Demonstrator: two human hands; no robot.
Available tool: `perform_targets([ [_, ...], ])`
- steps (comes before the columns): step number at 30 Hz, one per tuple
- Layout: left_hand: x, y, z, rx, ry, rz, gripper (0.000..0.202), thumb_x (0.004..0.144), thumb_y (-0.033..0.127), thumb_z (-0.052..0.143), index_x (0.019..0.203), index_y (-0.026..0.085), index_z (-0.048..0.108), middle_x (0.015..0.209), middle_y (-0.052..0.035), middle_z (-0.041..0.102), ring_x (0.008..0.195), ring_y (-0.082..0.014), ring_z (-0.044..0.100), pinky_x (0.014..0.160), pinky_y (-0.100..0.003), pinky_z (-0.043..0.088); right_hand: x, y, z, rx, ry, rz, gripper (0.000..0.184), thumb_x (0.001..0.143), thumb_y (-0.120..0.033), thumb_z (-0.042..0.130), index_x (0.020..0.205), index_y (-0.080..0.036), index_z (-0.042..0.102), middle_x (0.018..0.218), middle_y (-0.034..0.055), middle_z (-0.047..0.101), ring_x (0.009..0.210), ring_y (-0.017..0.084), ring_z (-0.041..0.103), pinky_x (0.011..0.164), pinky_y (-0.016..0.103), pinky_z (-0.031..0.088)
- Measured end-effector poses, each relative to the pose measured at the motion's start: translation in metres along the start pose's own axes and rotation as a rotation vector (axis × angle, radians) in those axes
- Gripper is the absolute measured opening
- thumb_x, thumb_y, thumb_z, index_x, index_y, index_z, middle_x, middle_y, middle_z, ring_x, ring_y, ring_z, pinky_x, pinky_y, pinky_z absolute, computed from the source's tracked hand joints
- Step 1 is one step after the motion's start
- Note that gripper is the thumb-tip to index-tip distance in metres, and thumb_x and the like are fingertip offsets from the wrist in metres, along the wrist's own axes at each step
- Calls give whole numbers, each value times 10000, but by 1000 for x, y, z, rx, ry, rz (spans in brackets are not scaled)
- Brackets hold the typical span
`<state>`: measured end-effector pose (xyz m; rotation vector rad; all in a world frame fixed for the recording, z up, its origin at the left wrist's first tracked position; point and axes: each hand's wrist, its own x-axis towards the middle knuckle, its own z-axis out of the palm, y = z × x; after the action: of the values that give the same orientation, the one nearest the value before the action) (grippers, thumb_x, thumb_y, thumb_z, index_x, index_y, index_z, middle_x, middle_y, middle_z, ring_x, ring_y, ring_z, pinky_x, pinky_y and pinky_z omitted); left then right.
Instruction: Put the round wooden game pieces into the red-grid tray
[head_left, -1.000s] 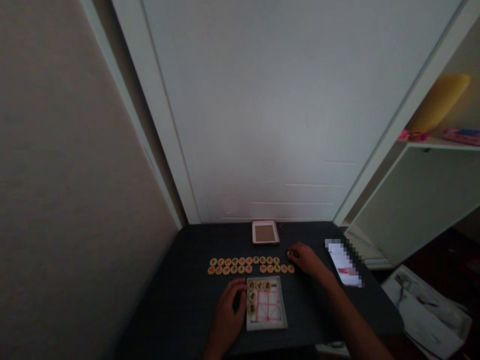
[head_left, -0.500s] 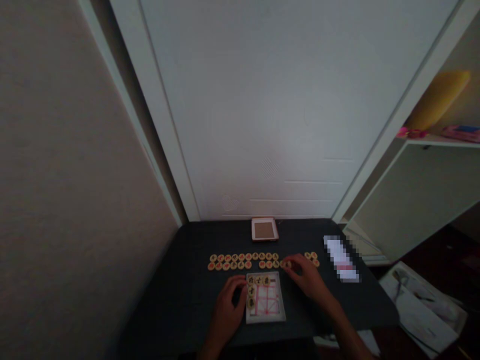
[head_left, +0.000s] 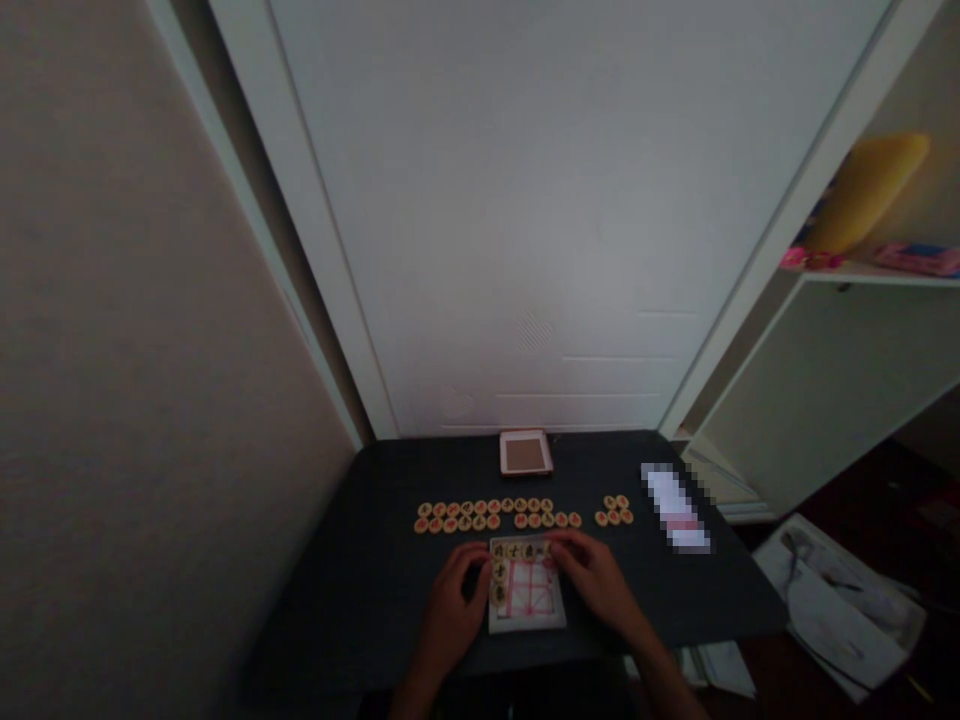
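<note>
A shallow white box (head_left: 527, 627) with pink grid lines inside lies on the dark table. Chinese chess pieces (head_left: 514, 551) stand in it along its far and left sides, with black characters on top. At its left rim, my left hand (head_left: 454, 603) is curled, fingers and thumb closed on the edge. My right hand (head_left: 598, 578) is over the far right corner, its fingertips pinching a round chess piece (head_left: 549, 549), partly hidden by them. Beyond the box, more round pieces (head_left: 481, 507) with red and black characters lie in two rows.
A small group of pieces (head_left: 614, 517) lies to the right of the rows. Farther back sits a box lid or tray (head_left: 526, 433) with a brown inside. A pixelated item (head_left: 675, 508) is at the table's right, and a white door (head_left: 495, 220) rises behind.
My right hand has moved left and nearer, from the rows of pieces to the box's far right corner, bringing a piece. My left hand stays at the box's left rim.
</note>
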<state>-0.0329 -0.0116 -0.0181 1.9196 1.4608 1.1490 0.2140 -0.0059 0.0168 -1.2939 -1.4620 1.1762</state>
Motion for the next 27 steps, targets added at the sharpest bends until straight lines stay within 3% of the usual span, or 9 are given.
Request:
perform_targets([
  [9,0,3,-1,-1,0,-11,236,948,396,535,968,235,706,1121,-93,705,1053,-260,678,930,-425,559,2,15,5,94,11,-1,461,800,-522,722,1158,-235,687,952,56,750,872,239,711,819,371,570],
  [16,0,4,-2,12,2,-15,227,951,383,534,964,237,708,1120,-88,706,1050,-253,679,926,-411,559,3,14,-3,60,36,-19,410,822,-547,701,1084,-230,705,1017,69,751,921,253,711,835,366,566],
  [22,0,3,-1,18,-3,-13,237,950,392,530,962,239,711,1113,-89,707,1045,-259,679,918,-424,563,14,22,-33,-90,145,-63,441,914,-584,545,1106,-215,693,991,82,747,894,253,710,826,372,568],
  [27,-1,-1,1,11,5,-11,243,953,401,529,976,241,711,1113,-89,704,1047,-257,678,940,-429,554,50,25,-65,-471,232,-115,366,946,-471,485,1084,-217,709,1063,95,736,963,251,689,867,380,545],
])
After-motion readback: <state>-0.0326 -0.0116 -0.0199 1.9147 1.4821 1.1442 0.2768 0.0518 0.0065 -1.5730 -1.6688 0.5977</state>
